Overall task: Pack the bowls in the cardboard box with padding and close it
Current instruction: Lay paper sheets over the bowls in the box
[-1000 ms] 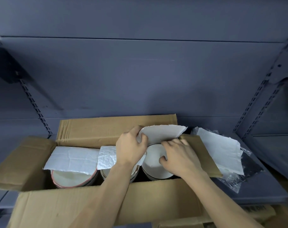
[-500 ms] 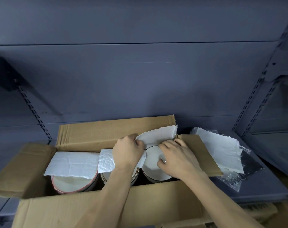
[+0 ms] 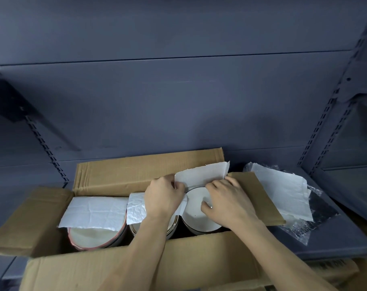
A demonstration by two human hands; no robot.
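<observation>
In the head view, the padding step is in hand. A white sheet [image 3: 201, 175] is held over the right bowl [image 3: 199, 215] inside the box [image 3: 136, 267]. The left hand [image 3: 162, 198] is clamped on the left edge of the sheet, and the fingers of the right hand [image 3: 226, 200] are closed on its right edge, with the thumb inside the bowl. The sheet stands tilted behind the bowl and is not yet laid flat.

Two more bowls are seen in the box, a left bowl [image 3: 94, 236] with a pink rim and a middle bowl [image 3: 170, 225], each partly covered by its own sheet. All flaps are open.

As a judgement, the next move calls for the sheet to be pressed down over the right bowl, and then the flaps to be folded shut.

The sheets look thin, soft and wrinkled, like foam or paper. The bowls are round, smooth and glossy, probably ceramic, so they are fragile. The box is brown corrugated cardboard, creased. Spare sheets [image 3: 283, 194] lie on crinkled plastic [image 3: 316, 208] on the shelf [image 3: 335, 246].
</observation>
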